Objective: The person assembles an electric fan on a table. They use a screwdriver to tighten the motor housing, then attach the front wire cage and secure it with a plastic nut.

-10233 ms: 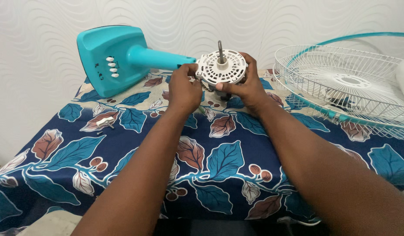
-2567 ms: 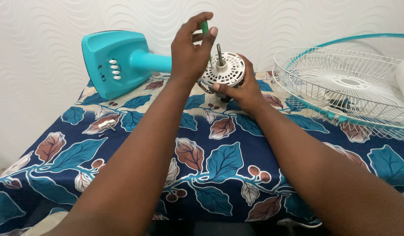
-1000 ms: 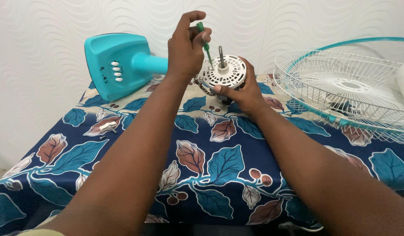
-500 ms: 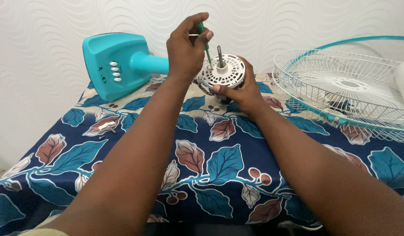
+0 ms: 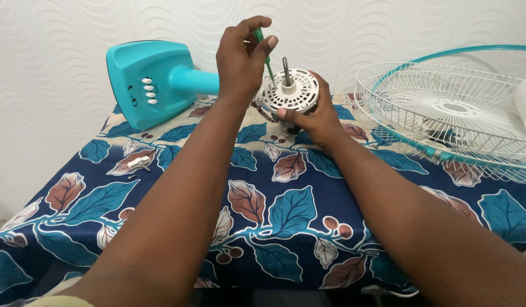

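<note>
Room: white wall with a wavy raised pattern, right behind the table.
Surface: leaf-print tablecloth (image 5: 285,210) in navy, teal and brown, draped over the table edge.
Motor: white vented fan motor (image 5: 291,94) near the far edge, shaft pointing up.
Right hand (image 5: 314,116): wrapped around the motor's near side, clamped on it.
Left hand (image 5: 240,57): just left of the motor, fingers pinched on a thin green screwdriver (image 5: 264,52), tip down at the motor's face.
Risk: I'd guess the tip could skid off the screw toward the holding thumb.
Left of motor: teal fan base (image 5: 155,79) lying over; small white part (image 5: 139,163).
Right of motor: wire fan guard (image 5: 445,113).
</note>
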